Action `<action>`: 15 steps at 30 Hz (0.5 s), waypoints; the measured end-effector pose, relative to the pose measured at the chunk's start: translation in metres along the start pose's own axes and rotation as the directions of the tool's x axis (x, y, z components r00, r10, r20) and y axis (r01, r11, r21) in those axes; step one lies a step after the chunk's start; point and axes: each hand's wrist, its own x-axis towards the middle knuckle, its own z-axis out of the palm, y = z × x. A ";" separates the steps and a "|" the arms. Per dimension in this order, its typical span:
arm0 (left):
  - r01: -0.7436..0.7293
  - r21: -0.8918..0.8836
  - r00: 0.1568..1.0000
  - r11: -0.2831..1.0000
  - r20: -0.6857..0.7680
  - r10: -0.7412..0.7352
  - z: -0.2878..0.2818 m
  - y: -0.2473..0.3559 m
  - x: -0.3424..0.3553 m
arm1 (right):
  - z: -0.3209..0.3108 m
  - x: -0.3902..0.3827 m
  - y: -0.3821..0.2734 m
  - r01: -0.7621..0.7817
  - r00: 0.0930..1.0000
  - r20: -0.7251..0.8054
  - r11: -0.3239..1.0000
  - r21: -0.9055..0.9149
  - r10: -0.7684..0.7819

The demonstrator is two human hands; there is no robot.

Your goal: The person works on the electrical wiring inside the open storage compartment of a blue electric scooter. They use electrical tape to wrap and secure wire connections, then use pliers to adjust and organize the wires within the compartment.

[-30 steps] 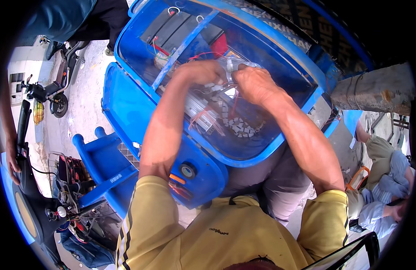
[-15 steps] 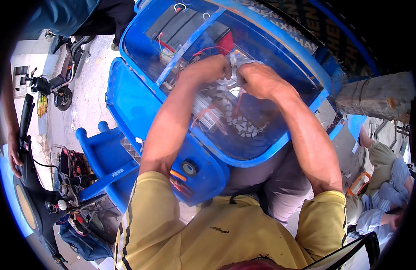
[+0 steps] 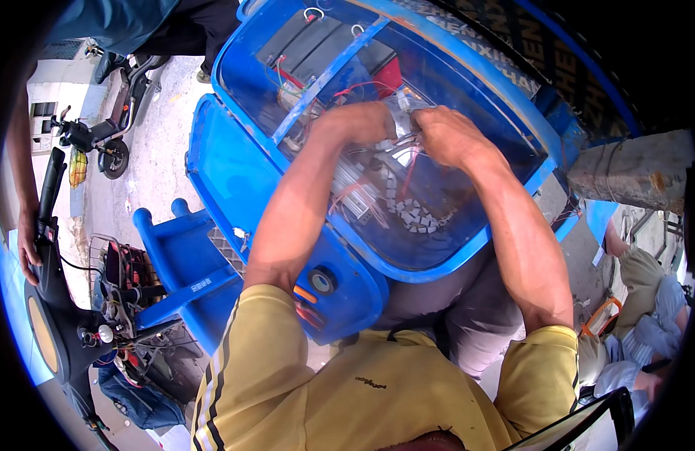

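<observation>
Both hands have shifted a little rightward and deeper into the open blue compartment (image 3: 347, 278) since a second ago. At far left a black scooter (image 3: 54, 301) stands, another person's hand (image 3: 28, 240) resting on its handlebar; a second scooter (image 3: 99, 135) is parked farther off. One small white label (image 3: 201, 285) sits on the blue frame. Left hand (image 3: 362, 124) curls closed over a bundle of red and white wires (image 3: 362, 199); right hand (image 3: 449, 135), just beside it, pinches the same wires. One orange tab (image 3: 305, 294) and one round dark knob (image 3: 321, 281) mark the compartment's front.
</observation>
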 end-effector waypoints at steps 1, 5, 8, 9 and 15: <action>0.002 -0.022 1.000 1.000 0.025 -0.001 -0.001 0.001 0.000 | -0.001 -0.001 0.000 0.004 1.000 -0.001 1.000 -0.004 -0.004; -0.046 -0.049 0.996 0.998 0.073 0.050 -0.004 0.003 -0.005 | -0.001 0.000 0.000 0.003 1.000 0.009 1.000 -0.004 -0.003; -0.094 -0.042 0.994 0.995 0.051 0.096 -0.002 0.001 -0.006 | 0.000 0.002 0.000 -0.003 1.000 -0.006 1.000 0.011 0.003; -0.104 -0.042 0.994 0.994 0.041 0.106 -0.002 0.001 -0.006 | -0.001 0.002 -0.001 -0.014 1.000 0.001 1.000 0.015 0.014; -0.140 -0.010 0.990 0.990 -0.008 0.139 0.001 -0.007 -0.002 | -0.010 -0.001 -0.009 -0.058 0.998 0.019 0.998 0.025 0.057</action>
